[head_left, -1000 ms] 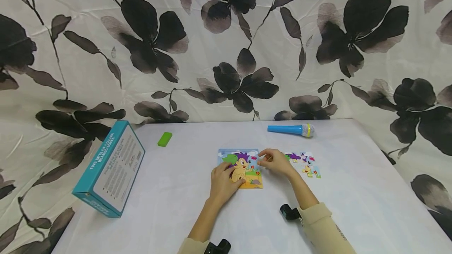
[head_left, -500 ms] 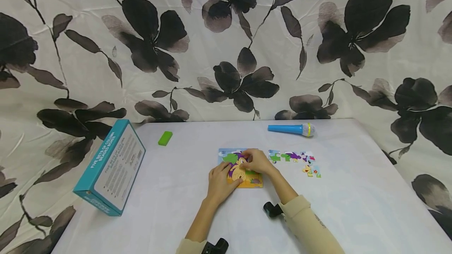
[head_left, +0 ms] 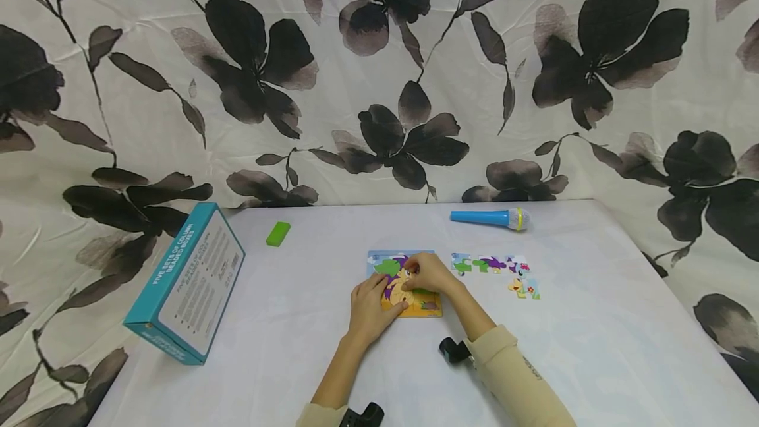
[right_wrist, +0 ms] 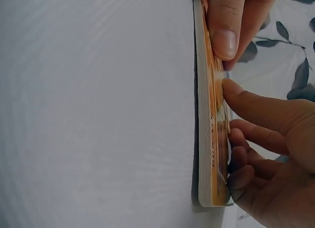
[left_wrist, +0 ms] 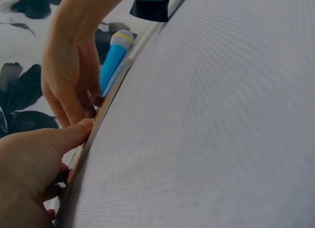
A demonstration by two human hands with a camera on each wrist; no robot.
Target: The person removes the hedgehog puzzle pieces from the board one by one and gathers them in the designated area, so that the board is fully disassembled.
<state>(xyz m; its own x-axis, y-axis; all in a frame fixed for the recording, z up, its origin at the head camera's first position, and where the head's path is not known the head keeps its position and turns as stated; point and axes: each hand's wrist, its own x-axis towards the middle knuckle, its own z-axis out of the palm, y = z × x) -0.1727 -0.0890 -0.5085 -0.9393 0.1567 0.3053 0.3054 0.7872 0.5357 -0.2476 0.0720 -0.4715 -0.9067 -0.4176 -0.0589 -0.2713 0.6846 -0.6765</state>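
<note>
A jigsaw puzzle with a cartoon hedgehog picture lies flat on the white table. The left hand holds its left side, thumb over the front part; in the left wrist view that thumb rests on the board's edge. Over the upper right of the picture, the right hand pinches a puzzle piece, which its fingers mostly hide. Seen from the right wrist, the right thumb and curled fingers meet the board's surface. Several loose puzzle pieces lie to the right of the board.
Behind the loose pieces lies a blue toy microphone. A green block sits at the back left. The teal box stands along the table's left side. A floral cloth hangs behind the table.
The right hand has moved left from the board's right edge onto the picture, uncovering more loose pieces, then stayed nearly in place. The left hand has barely shifted on the puzzle.
</note>
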